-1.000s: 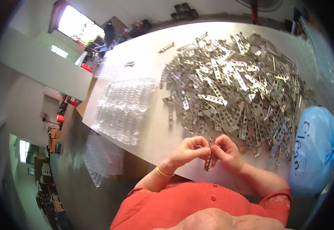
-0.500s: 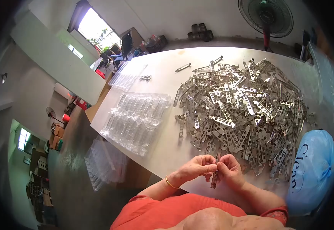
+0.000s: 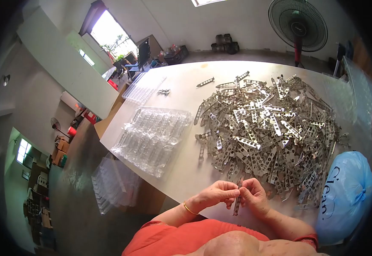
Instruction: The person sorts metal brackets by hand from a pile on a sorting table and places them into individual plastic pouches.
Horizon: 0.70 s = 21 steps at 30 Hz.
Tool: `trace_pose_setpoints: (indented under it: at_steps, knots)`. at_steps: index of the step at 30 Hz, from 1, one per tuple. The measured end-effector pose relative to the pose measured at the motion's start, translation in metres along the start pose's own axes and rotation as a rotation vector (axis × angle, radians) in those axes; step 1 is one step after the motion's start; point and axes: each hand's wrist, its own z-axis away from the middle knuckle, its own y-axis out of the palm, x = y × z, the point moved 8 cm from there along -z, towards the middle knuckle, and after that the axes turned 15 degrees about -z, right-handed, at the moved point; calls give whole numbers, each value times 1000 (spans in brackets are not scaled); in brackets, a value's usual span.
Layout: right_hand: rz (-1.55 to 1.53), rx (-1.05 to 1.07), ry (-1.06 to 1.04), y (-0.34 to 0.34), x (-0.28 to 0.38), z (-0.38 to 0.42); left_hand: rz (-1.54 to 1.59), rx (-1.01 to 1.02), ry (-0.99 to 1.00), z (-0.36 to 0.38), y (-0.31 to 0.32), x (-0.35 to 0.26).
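A pale counter (image 3: 181,91) spreads across the scene, carrying a broad heap of perforated metal strips (image 3: 271,136) on its right half. Wrapped clear plastic trays (image 3: 152,138) lie on the left, apart from the heap, and a blue bag (image 3: 346,196) bulges at the near right. At the near edge, the left hand (image 3: 220,194) and right hand (image 3: 254,198) meet, fingers of both pinched closely on one slim metal piece (image 3: 236,208), held lengthwise between them, in front of the heap.

A lane (image 3: 187,158) runs between the trays (image 3: 149,138) and metal heap (image 3: 271,138) (blue bag (image 3: 344,198) blocking right).
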Motion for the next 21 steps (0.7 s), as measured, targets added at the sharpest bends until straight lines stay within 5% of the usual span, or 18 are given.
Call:
trace_pose_setpoints:
  at_steps: [7,12,21]
  knots:
    - [73,-51,-114,14,19,5,3,-7,2,4,-2,-4]
    - [332,218,-130,17,11,4,56,-22,-12,5,-4,-1]
    - [414,297,-226,30,17,7,56,-86,31,7,-15,-8]
